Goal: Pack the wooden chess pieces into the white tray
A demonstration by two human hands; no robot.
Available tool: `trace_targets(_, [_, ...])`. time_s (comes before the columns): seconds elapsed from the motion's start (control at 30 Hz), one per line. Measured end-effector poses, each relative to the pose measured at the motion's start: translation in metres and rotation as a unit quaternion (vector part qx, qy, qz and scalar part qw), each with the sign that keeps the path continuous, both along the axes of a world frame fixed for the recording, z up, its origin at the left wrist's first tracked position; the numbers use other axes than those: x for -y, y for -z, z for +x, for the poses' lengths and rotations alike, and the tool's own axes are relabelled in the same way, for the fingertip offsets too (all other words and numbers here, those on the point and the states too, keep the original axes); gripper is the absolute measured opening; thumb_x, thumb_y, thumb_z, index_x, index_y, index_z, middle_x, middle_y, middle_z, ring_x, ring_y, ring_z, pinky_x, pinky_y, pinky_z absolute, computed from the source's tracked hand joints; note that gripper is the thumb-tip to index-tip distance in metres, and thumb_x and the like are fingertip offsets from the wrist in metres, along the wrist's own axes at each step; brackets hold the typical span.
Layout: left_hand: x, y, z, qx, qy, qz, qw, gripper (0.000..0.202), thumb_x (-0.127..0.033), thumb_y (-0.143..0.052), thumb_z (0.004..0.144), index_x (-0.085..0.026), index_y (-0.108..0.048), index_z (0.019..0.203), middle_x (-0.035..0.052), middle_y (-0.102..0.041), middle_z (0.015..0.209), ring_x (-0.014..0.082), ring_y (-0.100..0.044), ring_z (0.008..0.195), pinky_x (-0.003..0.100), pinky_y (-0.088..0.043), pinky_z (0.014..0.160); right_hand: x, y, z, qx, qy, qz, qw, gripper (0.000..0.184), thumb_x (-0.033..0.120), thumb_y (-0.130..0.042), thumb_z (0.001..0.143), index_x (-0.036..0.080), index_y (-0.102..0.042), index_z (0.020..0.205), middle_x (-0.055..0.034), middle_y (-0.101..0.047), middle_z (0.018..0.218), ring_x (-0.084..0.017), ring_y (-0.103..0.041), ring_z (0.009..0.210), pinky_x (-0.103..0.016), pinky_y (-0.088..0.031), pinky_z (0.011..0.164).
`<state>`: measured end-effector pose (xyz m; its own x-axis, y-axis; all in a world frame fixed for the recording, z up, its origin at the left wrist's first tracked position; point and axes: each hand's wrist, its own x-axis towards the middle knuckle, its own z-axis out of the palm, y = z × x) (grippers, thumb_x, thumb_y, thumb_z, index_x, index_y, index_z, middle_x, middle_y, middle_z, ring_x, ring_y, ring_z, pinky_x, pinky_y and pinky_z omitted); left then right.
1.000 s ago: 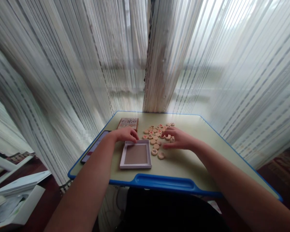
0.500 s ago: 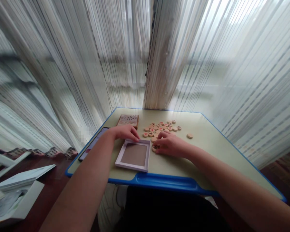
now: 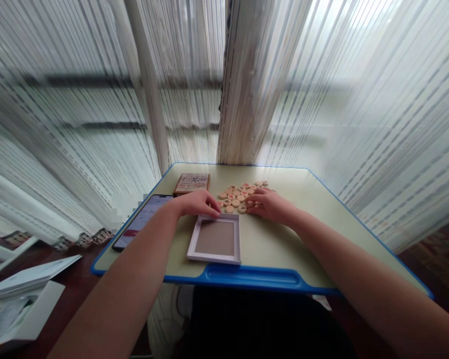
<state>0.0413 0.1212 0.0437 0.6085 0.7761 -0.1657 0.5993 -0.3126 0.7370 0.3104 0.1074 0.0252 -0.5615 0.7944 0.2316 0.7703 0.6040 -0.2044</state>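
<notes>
On the table sits a shallow pale-lilac box with a brown bottom and nothing inside. My left hand grips its far rim, with the fingertips at the edge. Round wooden Chinese chess pieces, marked in red or black or showing a blank side, lie in a cluster just beyond the box. My right hand rests at the right side of this cluster, fingers apart and touching some pieces. It covers part of the cluster, so what lies under the palm is hidden.
A printed box lid lies at the back left, with a phone in front of it, partly behind my left forearm. The blue-edged table has a tray groove in front. Curtains hang behind; an open white box is at lower left.
My left hand and the shallow box have shifted right on the table. My right hand has moved farther back against the pieces; the lone piece at the right is no longer visible.
</notes>
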Motion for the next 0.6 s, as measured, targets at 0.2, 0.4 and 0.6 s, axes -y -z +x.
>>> trace_targets(0.2, [0.008, 0.000, 0.018, 0.006, 0.025, 0.020, 0.999, 0.023, -0.033, -0.068, 0.061, -0.020, -0.076, 0.078, 0.0014, -0.072, 0.078, 0.0180, -0.063, 0.076, 0.023, -0.043, 0.068, 0.001, -0.020, 0.013, 0.049, 0.075, -0.060, 0.994, 0.030, 0.044, -0.067, 0.069, 0.018, -0.066, 0.084, -0.0067, -0.063, 0.087, -0.017, -0.055, 0.072, -0.027, -0.042, 0.063])
trace_targets(0.4, [0.013, 0.001, 0.033, 0.016, 0.021, 0.046, 0.999, 0.026, -0.030, -0.066, 0.063, -0.018, -0.076, 0.084, 0.0034, -0.072, 0.084, 0.0180, -0.062, 0.078, 0.024, -0.043, 0.069, 0.010, -0.038, 0.017, 0.074, 0.064, -0.153, 0.983, 0.016, 0.026, -0.067, 0.066, 0.020, -0.065, 0.081, -0.0001, -0.065, 0.077, -0.013, -0.055, 0.065, -0.023, -0.039, 0.058])
trace_targets(0.6, [0.013, 0.003, 0.042, 0.036, 0.013, 0.096, 0.995, 0.024, -0.034, -0.067, 0.062, -0.017, -0.075, 0.077, 0.0038, -0.069, 0.076, 0.0166, -0.059, 0.072, 0.023, -0.041, 0.064, 0.018, -0.038, 0.013, 0.103, 0.062, -0.148, 0.982, 0.020, 0.025, -0.069, 0.061, 0.020, -0.066, 0.080, -0.0013, -0.067, 0.076, -0.013, -0.056, 0.062, -0.023, -0.038, 0.053])
